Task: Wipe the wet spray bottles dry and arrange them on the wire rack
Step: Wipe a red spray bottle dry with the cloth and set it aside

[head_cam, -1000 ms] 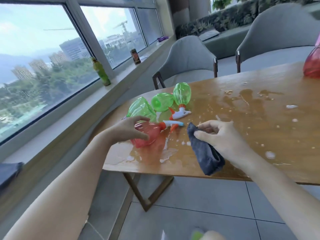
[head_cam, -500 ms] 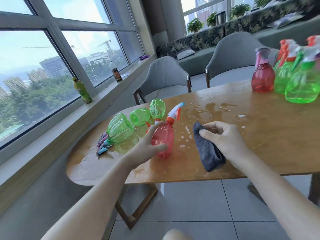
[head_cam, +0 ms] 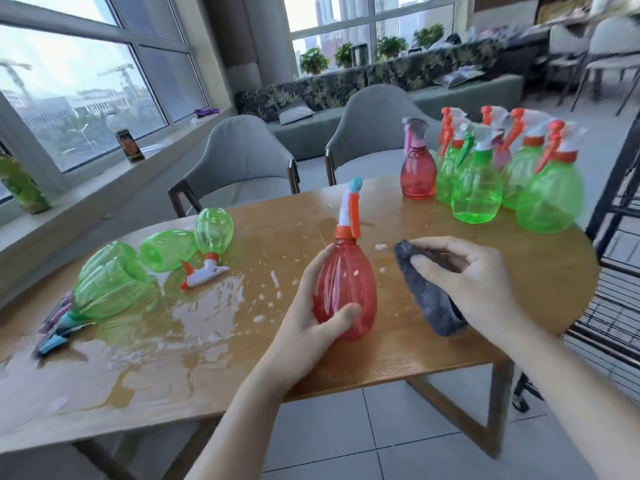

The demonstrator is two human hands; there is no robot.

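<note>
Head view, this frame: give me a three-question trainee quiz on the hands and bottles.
1. True or false: the left hand holds the red bottle upright.
2. What does the right hand hold? A sponge; B grey cloth; C nothing.
3. The green bottles by the puddle are ____ on their sides.

Key: 1 true; 2 B; 3 lying.

Red ribbed bottle (head_cam: 346, 289) with orange collar, white neck, blue tip. Dark grey cloth (head_cam: 429, 296). Green ribbed bottles (head_cam: 114, 282) lying on brown wooden table (head_cam: 398, 355).
</note>
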